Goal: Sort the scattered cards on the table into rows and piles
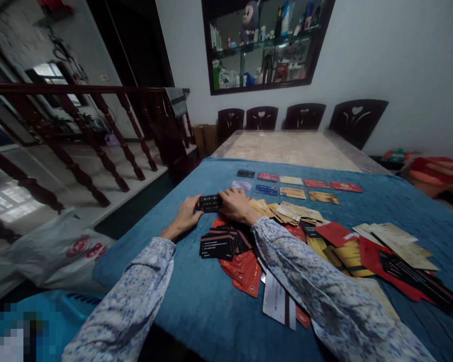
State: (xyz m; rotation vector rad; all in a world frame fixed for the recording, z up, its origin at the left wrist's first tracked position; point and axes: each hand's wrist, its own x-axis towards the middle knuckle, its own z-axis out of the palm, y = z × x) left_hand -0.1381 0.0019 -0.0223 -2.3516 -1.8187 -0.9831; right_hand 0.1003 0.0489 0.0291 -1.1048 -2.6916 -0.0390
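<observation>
A black card [210, 203] with pale print is held up between my hands, just above the blue cloth. My left hand [187, 215] pinches its left end between thumb and fingers. At its right end is my right hand [236, 205], fingers curled over the edge. Below them lies a fanned pile of black cards [216, 246], overlapping red cards [245, 274]. A white card with a dark stripe [275, 301] sits nearer to me, partly under my right sleeve. Beyond my right hand, two rows of single cards lie flat, among them a black card [245, 174] and a blue card [266, 190].
Loose gold, red and black cards [347, 256] spread over the right side of the blue cloth [181, 301]. The bare tabletop [279, 146] shows past the cloth, with dark chairs [305, 116] behind. A wooden railing [109, 130] and white plastic bags [56, 246] stand left.
</observation>
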